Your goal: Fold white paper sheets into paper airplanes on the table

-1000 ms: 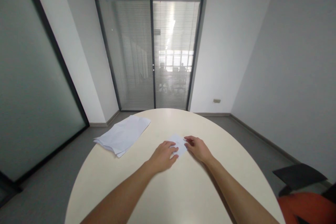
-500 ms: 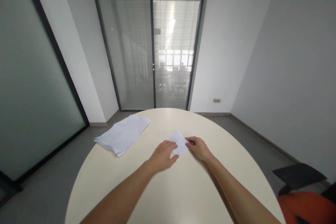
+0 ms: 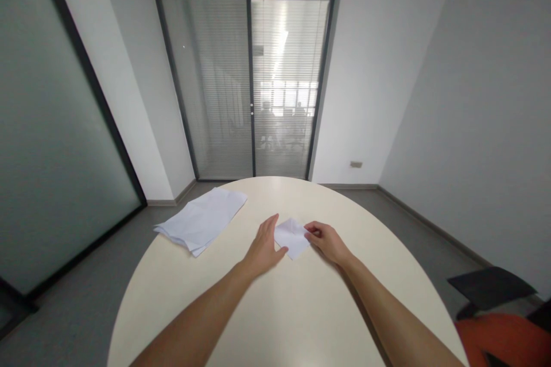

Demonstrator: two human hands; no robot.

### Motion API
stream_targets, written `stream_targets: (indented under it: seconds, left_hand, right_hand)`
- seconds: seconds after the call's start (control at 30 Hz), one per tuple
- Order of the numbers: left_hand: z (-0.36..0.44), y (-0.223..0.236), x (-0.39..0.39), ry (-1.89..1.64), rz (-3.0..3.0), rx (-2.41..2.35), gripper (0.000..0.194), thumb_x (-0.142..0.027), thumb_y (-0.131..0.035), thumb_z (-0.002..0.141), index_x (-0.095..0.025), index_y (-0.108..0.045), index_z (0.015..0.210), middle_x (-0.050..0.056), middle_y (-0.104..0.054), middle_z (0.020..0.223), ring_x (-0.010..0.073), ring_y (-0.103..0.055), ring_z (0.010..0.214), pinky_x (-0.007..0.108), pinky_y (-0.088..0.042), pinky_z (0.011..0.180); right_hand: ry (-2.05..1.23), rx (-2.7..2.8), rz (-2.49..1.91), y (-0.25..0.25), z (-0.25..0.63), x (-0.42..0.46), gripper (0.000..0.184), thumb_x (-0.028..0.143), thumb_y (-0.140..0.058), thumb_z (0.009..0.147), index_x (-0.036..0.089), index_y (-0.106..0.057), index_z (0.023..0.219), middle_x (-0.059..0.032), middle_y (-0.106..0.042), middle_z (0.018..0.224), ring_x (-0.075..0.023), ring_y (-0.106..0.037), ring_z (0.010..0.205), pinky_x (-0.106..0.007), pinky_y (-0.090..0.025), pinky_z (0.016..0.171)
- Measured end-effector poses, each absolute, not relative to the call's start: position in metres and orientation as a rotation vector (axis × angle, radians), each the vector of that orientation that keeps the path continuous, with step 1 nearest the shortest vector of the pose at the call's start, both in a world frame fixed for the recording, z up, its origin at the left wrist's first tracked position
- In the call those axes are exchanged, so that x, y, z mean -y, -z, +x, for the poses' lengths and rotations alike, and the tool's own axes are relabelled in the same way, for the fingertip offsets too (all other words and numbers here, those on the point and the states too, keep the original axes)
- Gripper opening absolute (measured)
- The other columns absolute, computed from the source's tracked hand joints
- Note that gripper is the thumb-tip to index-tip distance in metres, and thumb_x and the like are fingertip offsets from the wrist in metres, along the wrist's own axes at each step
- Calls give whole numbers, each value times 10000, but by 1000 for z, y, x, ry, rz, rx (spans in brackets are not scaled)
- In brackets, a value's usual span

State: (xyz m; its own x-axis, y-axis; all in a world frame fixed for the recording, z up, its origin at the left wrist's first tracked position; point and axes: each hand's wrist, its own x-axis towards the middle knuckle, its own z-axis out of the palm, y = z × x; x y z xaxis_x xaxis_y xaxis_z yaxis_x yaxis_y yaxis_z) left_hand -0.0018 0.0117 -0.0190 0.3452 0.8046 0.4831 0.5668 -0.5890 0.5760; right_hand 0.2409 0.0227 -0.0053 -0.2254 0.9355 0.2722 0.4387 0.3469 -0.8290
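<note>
A small folded piece of white paper (image 3: 292, 239) lies on the round cream table (image 3: 275, 321), turned so that one corner points toward me. My left hand (image 3: 263, 245) is at its left edge, thumb and fingers spread apart, with the thumb tip close to the paper's near left side. At the paper's right corner, my right hand (image 3: 326, 241) pinches the edge between thumb and fingers. Fine creases on the paper are too small to make out.
Several loose white sheets (image 3: 206, 219) lie stacked unevenly at the table's far left edge. An orange chair with a black armrest (image 3: 491, 288) stands at the right. Beyond the table is a glass door with blinds (image 3: 210, 97).
My left hand has lifted its fingers off the paper and opened at the left edge. The paper has turned slightly and its top face looks smoother. My right hand has stayed at the right corner.
</note>
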Motion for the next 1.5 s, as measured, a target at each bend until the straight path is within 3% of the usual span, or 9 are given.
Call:
stream_targets:
  seconds: [0.13, 0.3, 0.5, 0.9, 1.13, 1.37, 1.5]
  left_hand:
    - [-3, 21, -15, -1082, 2242, -1209, 853, -165, -708, 753, -222, -293, 1496, 112, -531, 1340, 269, -473, 1265, 473, -370, 1117]
    - [-2, 14, -12, -1048, 2325, -1193, 526, -151, -701, 765, -206, -543, 1264, 88, -595, 1224, 253, -534, 1158, 435, -422, 1046]
    - [-2, 6, -7, -995, 2424, -1219, 265, -132, -666, 796, -198, -628, 1050, 57, -649, 1075, 229, -577, 1042, 396, -469, 949]
    - [-1, -3, 1, -805, 2635, -1168, 236, -112, -582, 853, -231, -705, 1015, 18, -704, 1179, 217, -587, 1121, 357, -499, 971]
    - [-4, -6, 2, -737, 2648, -1157, 295, -124, -560, 843, -248, -699, 1071, 14, -702, 1214, 219, -621, 1120, 373, -498, 990]
    - [-4, -3, 5, -805, 2683, -1116, 345, -269, -601, 855, -212, -658, 1190, 80, -647, 1313, 252, -596, 1197, 415, -453, 1070]
    - [-4, -3, 6, -781, 2698, -1135, 451, -378, -578, 908, -203, -573, 1323, 96, -613, 1362, 280, -551, 1271, 448, -429, 1098]
  right_hand:
    - [-742, 1855, -1219, 1, 241, -21, 197, 332, -600, 828, 177, -693, 905, -39, -715, 822, -186, -632, 755, -285, -473, 700]
    - [-693, 1929, -1253, -2, 244, -18, 194, 312, -590, 831, 181, -707, 914, -45, -729, 838, -195, -646, 775, -296, -484, 717]
    - [-710, 2009, -1237, -4, 245, -15, 252, 201, -537, 795, 188, -728, 960, -46, -756, 921, -192, -665, 803, -293, -494, 738]
    - [-512, 2197, -1280, -16, 240, -5, 482, 82, -501, 690, 227, -770, 1063, -52, -752, 1036, -209, -661, 918, -291, -483, 851]
    - [-757, 2305, -1133, -30, 236, 5, 290, 226, -660, 682, 208, -778, 947, -6, -755, 810, -187, -635, 719, -251, -487, 701]
    - [-531, 2363, -1151, -36, 231, 10, 246, 303, -623, 843, 233, -746, 1044, -44, -751, 922, -221, -638, 861, -282, -476, 784]
    - [-390, 2390, -1093, -30, 231, 5, 266, 329, -546, 935, 251, -720, 1121, -65, -734, 1119, -245, -629, 1021, -340, -455, 927]
